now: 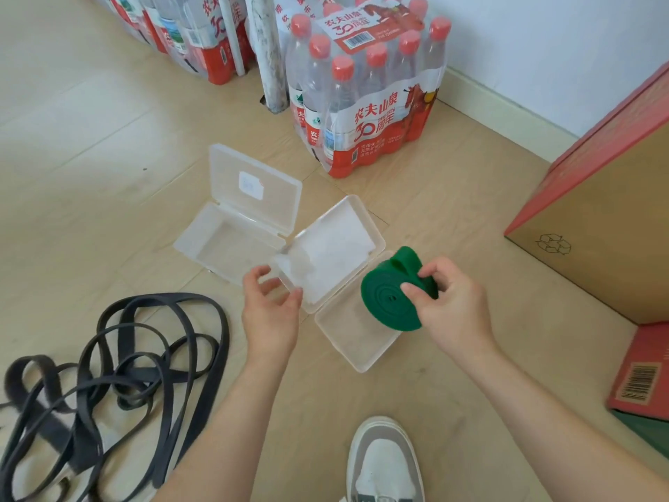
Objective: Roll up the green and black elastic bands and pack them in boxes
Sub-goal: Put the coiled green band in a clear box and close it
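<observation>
- I see a shrink-wrapped pack of red-capped clear bottles (365,92).
- A brown cardboard box with red edging (608,219), right.
- A white-and-grey shoe (383,461), bottom.
</observation>
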The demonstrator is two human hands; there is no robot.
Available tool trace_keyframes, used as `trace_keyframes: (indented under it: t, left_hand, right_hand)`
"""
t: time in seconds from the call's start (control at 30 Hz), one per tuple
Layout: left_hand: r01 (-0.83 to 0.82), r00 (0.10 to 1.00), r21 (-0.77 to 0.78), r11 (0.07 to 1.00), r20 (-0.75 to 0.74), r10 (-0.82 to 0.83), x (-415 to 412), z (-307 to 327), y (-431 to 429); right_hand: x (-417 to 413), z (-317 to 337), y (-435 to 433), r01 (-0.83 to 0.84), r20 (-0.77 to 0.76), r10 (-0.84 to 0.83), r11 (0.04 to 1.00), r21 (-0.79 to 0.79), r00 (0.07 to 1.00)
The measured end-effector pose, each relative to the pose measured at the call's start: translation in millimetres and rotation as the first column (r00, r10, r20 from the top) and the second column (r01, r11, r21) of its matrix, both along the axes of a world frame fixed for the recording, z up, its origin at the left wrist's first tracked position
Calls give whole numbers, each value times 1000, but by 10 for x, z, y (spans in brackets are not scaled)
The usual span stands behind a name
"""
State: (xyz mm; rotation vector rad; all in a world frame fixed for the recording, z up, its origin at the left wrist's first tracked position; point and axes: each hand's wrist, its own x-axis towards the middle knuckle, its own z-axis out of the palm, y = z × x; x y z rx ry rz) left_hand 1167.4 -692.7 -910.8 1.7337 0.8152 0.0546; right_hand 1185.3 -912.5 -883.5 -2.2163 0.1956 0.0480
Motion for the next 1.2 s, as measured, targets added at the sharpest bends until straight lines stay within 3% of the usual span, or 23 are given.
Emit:
trace_keyframes:
  t: [0.1, 0.17, 0.2, 0.27, 0.37, 0.4, 0.47, 0.57, 0.6, 0.63, 0.67, 0.73, 0.83, 0.93, 1.07, 1.13, 1.2]
  left_hand:
    - [95, 988, 267, 959, 95, -125, -29, 81, 6]
    - [334, 918, 169, 927, 167, -361, -65, 179, -94]
    - [475, 858, 129, 870, 152, -491, -80, 196, -145]
    - [688, 701, 191, 700, 77, -709, -81, 113, -203]
    - [845, 509, 222, 487, -53, -859, -1, -13, -246]
    - [869, 475, 201, 453, -82, -876, 22, -28, -245]
    - [860, 506, 127, 494, -92, -857, 76, 6, -235]
    - [749, 663, 9, 663, 11, -749, 186, 111, -254]
    - [752, 656, 78, 654, 10, -755, 220, 127, -270]
    - [784, 604, 208, 585, -36, -796, 249, 123, -288]
    - [819, 524, 343, 459, -124, -843, 256, 105, -308]
    - [853, 385, 483, 197, -328, -863, 199, 19, -334]
    - [859, 278, 511, -11, -485, -829, 32, -110, -346]
    - [811, 289, 577, -95, -538, -792, -5, -129, -428]
    - [795, 325, 584, -164, -638, -698, 176, -73, -673]
    - [781, 321, 590, -206, -662, -677, 263, -48, -737]
    - [770, 298, 584, -257, -685, -664, 315, -42, -754]
  right_hand:
    - [34, -55, 133, -223, 291, 323, 918, -329, 900]
    - [41, -159, 158, -323, 363, 522, 813, -484, 772]
    - [31, -236, 145, -353, 365, 599, 755, -552, 713]
    - [-32, -357, 113, -398, 336, 720, 642, -656, 607]
    - [-82, -431, 72, -463, 286, 815, 534, -707, 504]
    - [-67, -433, 54, -486, 274, 826, 522, -701, 492]
    - [-4, -381, 42, -543, 237, 781, 585, -603, 578]
    - [108, -265, 89, -457, -18, 460, 877, -149, 888]
    - [137, -268, 113, -363, -137, 358, 931, -18, 924]
    - [159, -306, 131, -270, -232, 277, 961, 65, 932]
    - [167, -331, 153, -187, -312, 211, 977, 104, 926]
    - [166, -381, 184, -77, -424, 111, 992, 96, 899]
    - [190, -449, 197, 27, -509, -1, 999, 44, 861]
    - [250, -478, 210, -13, -525, -7, 999, -34, 851]
    - [302, -448, 225, -239, -555, 99, 953, -185, 826]
    - [330, -389, 227, -384, -542, 167, 868, -316, 823]
    - [322, -345, 232, -478, -492, 216, 722, -501, 843]
